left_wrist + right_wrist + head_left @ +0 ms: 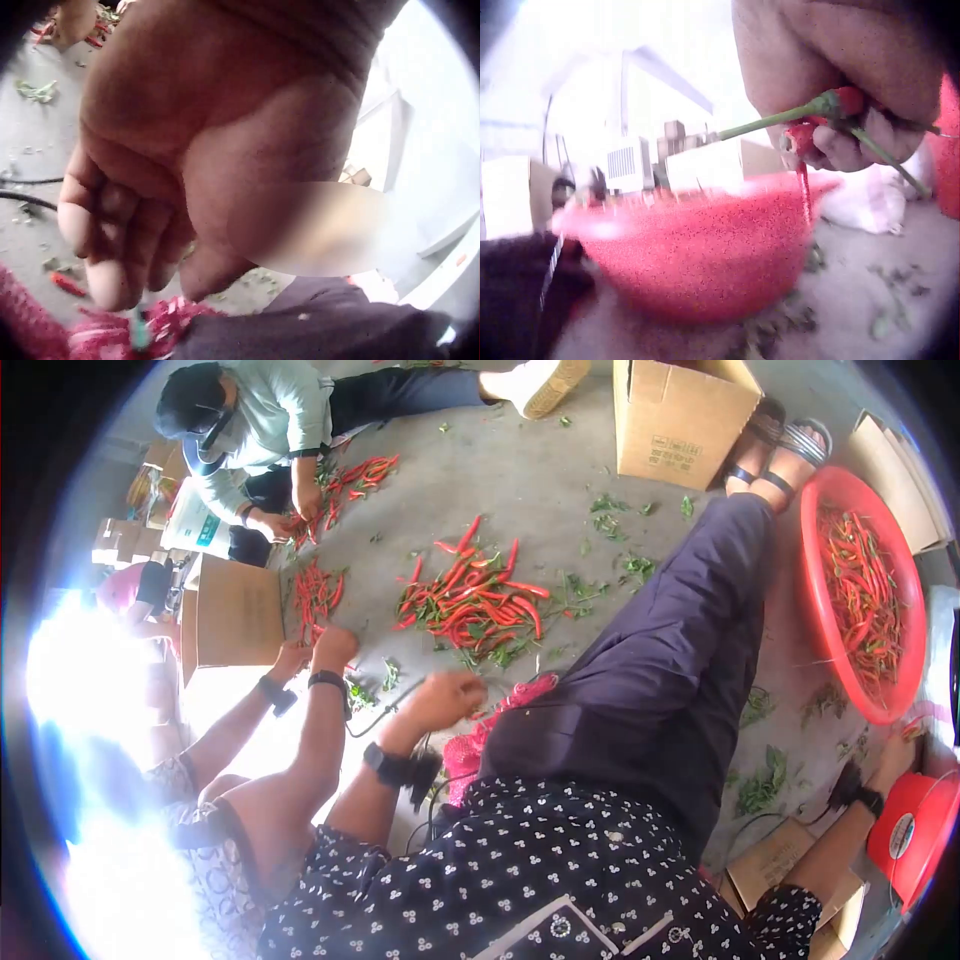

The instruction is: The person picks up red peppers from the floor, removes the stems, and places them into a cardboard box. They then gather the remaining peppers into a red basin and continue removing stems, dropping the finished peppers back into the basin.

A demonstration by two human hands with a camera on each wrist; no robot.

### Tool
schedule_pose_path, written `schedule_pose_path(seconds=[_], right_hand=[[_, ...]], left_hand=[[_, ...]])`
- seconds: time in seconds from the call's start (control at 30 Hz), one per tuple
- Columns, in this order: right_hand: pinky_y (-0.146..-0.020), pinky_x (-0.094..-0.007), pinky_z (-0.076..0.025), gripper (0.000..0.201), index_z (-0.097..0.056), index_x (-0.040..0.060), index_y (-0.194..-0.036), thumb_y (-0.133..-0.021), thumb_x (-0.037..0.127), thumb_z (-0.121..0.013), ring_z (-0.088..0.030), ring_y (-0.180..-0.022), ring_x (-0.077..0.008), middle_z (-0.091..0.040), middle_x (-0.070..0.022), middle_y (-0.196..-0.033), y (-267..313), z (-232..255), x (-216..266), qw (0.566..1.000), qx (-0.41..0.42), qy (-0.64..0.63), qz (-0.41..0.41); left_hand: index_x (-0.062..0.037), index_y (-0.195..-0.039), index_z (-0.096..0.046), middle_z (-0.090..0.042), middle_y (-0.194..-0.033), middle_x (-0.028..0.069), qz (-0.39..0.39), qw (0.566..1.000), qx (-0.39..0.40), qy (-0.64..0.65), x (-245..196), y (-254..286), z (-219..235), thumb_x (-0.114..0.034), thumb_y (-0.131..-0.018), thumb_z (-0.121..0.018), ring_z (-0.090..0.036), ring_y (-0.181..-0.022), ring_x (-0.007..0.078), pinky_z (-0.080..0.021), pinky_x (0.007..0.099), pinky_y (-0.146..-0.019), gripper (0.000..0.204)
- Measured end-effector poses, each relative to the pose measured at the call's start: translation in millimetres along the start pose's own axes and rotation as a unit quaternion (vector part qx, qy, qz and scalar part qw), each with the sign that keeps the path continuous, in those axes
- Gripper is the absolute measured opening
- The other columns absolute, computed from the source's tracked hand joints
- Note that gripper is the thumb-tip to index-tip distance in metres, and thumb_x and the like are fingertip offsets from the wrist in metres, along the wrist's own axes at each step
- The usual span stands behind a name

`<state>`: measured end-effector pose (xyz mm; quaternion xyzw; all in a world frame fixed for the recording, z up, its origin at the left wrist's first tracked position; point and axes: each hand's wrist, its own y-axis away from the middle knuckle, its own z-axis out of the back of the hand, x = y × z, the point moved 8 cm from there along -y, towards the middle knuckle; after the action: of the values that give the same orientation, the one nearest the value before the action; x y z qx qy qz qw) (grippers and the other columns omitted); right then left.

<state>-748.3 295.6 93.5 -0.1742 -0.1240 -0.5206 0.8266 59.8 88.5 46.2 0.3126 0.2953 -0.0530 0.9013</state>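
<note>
In the head view, my left hand (443,698) is over the pink mesh cloth (470,755) by my lap, near a heap of red chili peppers (485,605) on the floor. The left wrist view shows its fingers loosely bent, with nothing held. My right hand (893,760) is at the far right, just below a red basin (826,640) of chili peppers. Seen from the right wrist, this hand grips several red chili peppers (849,101) whose green stems stick out. The basin's outer wall (697,270) is below and to the left of them.
A red bucket (905,830) stands beside my right forearm. Another person's forearms (310,755) reach in at my left, by a cardboard box (240,610). A further person (285,410) sits behind, handling peppers. Another carton (680,420) is near my feet, and leaves litter the floor.
</note>
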Motion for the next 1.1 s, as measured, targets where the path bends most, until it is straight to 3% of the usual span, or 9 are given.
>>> schedule_pose_path(seconds=[0.07,0.2,0.33,0.47,0.57,0.63,0.9,1.03,1.1], right_hand=[[-0.052,-0.0305,-0.042,0.023,-0.058,0.0034,-0.102,-0.086,0.018,-0.051,-0.054,-0.057,-0.0172,-0.057,-0.0049,-0.069,-5,19,63,0.930,-0.029,-0.358,-0.074],[-0.056,-0.0174,-0.041,0.036,-0.050,0.0053,-0.119,-0.085,0.015,-0.053,-0.047,-0.069,-0.0072,-0.048,-0.0009,-0.080,108,20,294,0.829,0.111,-0.446,0.319],[-0.053,-0.0139,-0.037,0.027,-0.054,0.0027,-0.108,-0.083,0.013,-0.058,-0.047,-0.063,-0.0023,-0.050,0.0032,-0.075,251,-49,454,0.489,0.438,-0.751,0.070],[-0.041,-0.0184,-0.034,0.014,-0.056,0.0048,-0.083,-0.080,0.016,-0.063,-0.044,-0.050,-0.0052,-0.049,0.0009,-0.064,386,-116,505,0.506,0.611,-0.608,-0.009],[-0.043,-0.0209,-0.035,0.013,-0.055,0.0045,-0.080,-0.080,0.016,-0.061,-0.046,-0.049,-0.0087,-0.051,-0.0007,-0.063,423,-185,487,0.507,0.634,-0.583,-0.023],[-0.045,-0.0252,-0.040,0.012,-0.055,0.0055,-0.073,-0.079,0.015,-0.060,-0.051,-0.049,-0.0126,-0.052,-0.0039,-0.058,421,-225,453,0.560,0.611,-0.538,-0.156],[-0.050,-0.0258,-0.041,0.013,-0.060,0.0029,-0.083,-0.076,0.014,-0.063,-0.055,-0.054,-0.0139,-0.055,-0.0026,-0.062,409,-206,448,0.599,0.629,-0.488,-0.079],[-0.047,-0.0245,-0.038,0.016,-0.059,0.0061,-0.087,-0.075,0.015,-0.063,-0.054,-0.057,-0.0126,-0.055,-0.0017,-0.067,417,-205,452,0.601,0.664,-0.444,-0.023],[-0.048,-0.0246,-0.038,0.016,-0.059,0.0065,-0.088,-0.075,0.015,-0.064,-0.053,-0.057,-0.0121,-0.056,-0.0013,-0.069,424,-201,454,0.594,0.672,-0.441,0.009]], left_hand=[[-0.0014,-0.091,-0.061,-0.063,-0.076,0.0102,-0.021,0.997,-0.064,0.045,-21,-19,23,-0.013,-0.076,-0.058,-0.062,-0.070,0.0158,-0.048,0.0296,-0.064,0.019],[-0.0076,-0.092,-0.061,-0.060,-0.089,0.0114,-0.162,0.957,-0.230,-0.074,-31,-69,36,-0.014,-0.072,-0.059,-0.061,-0.078,0.0277,-0.048,0.0382,-0.068,0.021],[-0.0075,-0.090,-0.060,-0.055,-0.087,0.0119,-0.106,0.934,-0.228,-0.254,-41,-78,27,-0.015,-0.074,-0.060,-0.057,-0.081,0.0322,-0.047,0.0427,-0.067,0.017],[-0.0072,-0.089,-0.060,-0.057,-0.086,0.0125,-0.083,0.932,-0.244,-0.257,-22,-87,32,-0.018,-0.076,-0.059,-0.058,-0.080,0.0303,-0.047,0.0406,-0.067,0.017],[-0.0063,-0.089,-0.060,-0.059,-0.083,0.0138,-0.086,0.956,-0.248,-0.132,-16,-95,45,-0.020,-0.077,-0.058,-0.059,-0.078,0.0292,-0.047,0.0398,-0.066,0.018],[-0.0048,-0.089,-0.060,-0.061,-0.079,0.0148,-0.054,0.971,-0.231,0.037,-12,-108,51,-0.020,-0.077,-0.057,-0.059,-0.077,0.0310,-0.046,0.0403,-0.067,0.020],[-0.0040,-0.089,-0.060,-0.061,-0.081,0.0195,-0.056,0.958,-0.196,-0.199,-32,-145,20,-0.023,-0.075,-0.056,-0.057,-0.081,0.0364,-0.045,0.0438,-0.071,0.024],[-0.0021,-0.084,-0.058,-0.056,-0.064,0.0096,-0.019,0.985,-0.158,0.070,-23,-125,23,-0.024,-0.078,-0.057,-0.058,-0.059,0.0222,-0.046,0.0358,-0.055,0.023],[-0.0017,-0.075,-0.057,-0.050,-0.059,0.0028,0.016,0.898,-0.006,0.439,-24,-116,2,-0.021,-0.084,-0.050,-0.048,-0.052,0.0098,-0.038,0.0230,-0.047,0.022]])
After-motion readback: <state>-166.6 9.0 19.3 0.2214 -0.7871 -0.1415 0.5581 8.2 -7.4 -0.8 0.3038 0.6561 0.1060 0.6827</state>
